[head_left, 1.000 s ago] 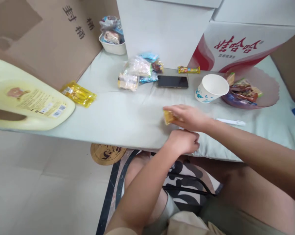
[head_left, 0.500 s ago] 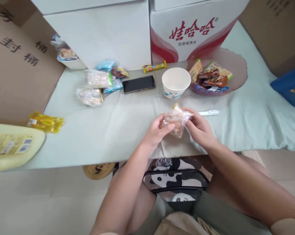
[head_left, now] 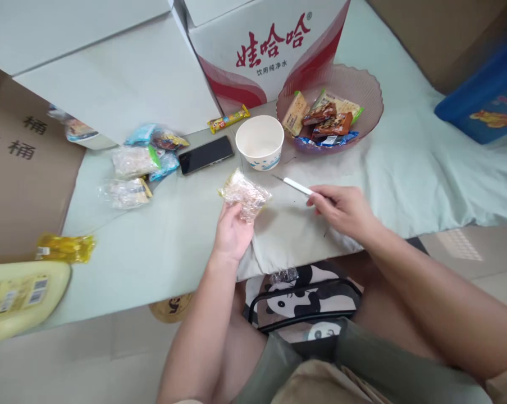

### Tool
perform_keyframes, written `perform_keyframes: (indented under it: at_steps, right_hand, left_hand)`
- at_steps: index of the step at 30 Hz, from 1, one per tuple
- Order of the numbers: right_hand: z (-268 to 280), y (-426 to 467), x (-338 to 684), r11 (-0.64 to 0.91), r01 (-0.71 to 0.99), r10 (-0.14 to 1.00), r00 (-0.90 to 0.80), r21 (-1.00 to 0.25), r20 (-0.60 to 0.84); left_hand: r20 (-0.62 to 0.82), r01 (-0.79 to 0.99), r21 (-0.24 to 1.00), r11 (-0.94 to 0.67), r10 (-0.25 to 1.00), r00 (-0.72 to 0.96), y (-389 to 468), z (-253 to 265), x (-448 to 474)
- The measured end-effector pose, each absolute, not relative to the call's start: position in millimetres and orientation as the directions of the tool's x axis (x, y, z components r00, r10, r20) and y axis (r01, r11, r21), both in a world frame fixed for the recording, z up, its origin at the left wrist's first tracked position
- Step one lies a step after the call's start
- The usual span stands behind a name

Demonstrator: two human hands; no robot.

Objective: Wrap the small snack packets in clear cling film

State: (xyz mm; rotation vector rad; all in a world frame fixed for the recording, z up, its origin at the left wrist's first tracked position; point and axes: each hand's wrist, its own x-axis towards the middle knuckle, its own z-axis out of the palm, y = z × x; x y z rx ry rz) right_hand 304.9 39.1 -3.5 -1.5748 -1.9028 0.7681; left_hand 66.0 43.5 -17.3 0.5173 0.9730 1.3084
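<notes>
Held up in my left hand [head_left: 234, 233] is a snack packet [head_left: 247, 196] in crinkled clear plastic, its contents pale and brownish. The fingers and thumb pinch its lower edge. My right hand [head_left: 341, 210] grips a slim white craft knife [head_left: 297, 186] near its rear end. Its thin dark tip points left toward the packet, apart from it. Behind both hands stands a white paper bowl [head_left: 259, 140] with a blue print; its visible inside holds nothing.
A pink glass bowl [head_left: 373, 101] of wrapped snacks stands right of the paper bowl. A phone [head_left: 206, 155], a yellow snack bar [head_left: 229, 119] and several packets [head_left: 133, 161] lie to the left. White cartons [head_left: 270, 56] line the back. A yellow wrapper [head_left: 68, 248] and a pale yellow jug [head_left: 26, 294] sit far left.
My right hand has left the snack packet and picked the craft knife up from the table. My left hand alone now holds the packet, farther left. The camera view has shifted and turned.
</notes>
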Motion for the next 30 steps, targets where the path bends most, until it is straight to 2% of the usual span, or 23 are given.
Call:
perform_keyframes:
  at_steps: [2, 5, 7, 10, 13, 16, 18, 20, 23, 30]
  right_hand:
    - [3, 32, 290, 0.178, 0.534, 0.972, -0.229, -0.826, 0.061]
    - [5, 28, 273, 0.240, 0.481, 0.955, -0.274, -0.843, 0.116]
    - [2, 29, 270, 0.258, 0.513, 0.947, -0.300, -0.819, 0.111]
    - [-3, 35, 280, 0.225, 0.600, 0.952, -0.305, -0.768, 0.040]
    - [-9, 41, 295, 0.141, 0.720, 0.983, -0.184, -0.679, 0.008]
    - [-15, 44, 299, 0.199, 0.759, 0.975, -0.092, -0.620, 0.200]
    - [-17, 43, 294, 0.356, 0.697, 0.924, -0.162, -0.622, 0.348]
    - [-16, 38, 283, 0.523, 0.568, 0.850, -0.298, -0.635, 0.434]
    - [-12, 32, 267, 0.643, 0.438, 0.766, -0.380, -0.628, 0.519]
    - [-11, 28, 260, 0.637, 0.434, 0.770, -0.322, -0.637, 0.551]
  left_hand:
    - [-0.259, -0.511, 0.837, 0.195, 0.964, -0.055, 41, -22, 73]
    - [-0.231, -0.458, 0.867, 0.198, 0.973, -0.017, 39, -25, 78]
    - [-0.232, -0.471, 0.860, 0.197, 0.972, -0.018, 40, -23, 74]
    - [-0.226, -0.509, 0.851, 0.132, 0.966, -0.127, 44, -18, 59]
    - [-0.204, -0.496, 0.863, 0.094, 0.963, -0.173, 42, -14, 48]
    - [-0.237, -0.478, 0.851, 0.218, 0.971, 0.020, 33, -11, 51]
    - [-0.269, -0.467, 0.819, 0.334, 0.942, 0.201, 26, -10, 57]
    - [-0.282, -0.453, 0.798, 0.397, 0.911, 0.302, 21, -9, 63]
    - [-0.285, -0.426, 0.807, 0.409, 0.901, 0.326, 18, -8, 66]
    - [-0.343, -0.430, 0.755, 0.495, 0.857, 0.384, 21, -3, 57]
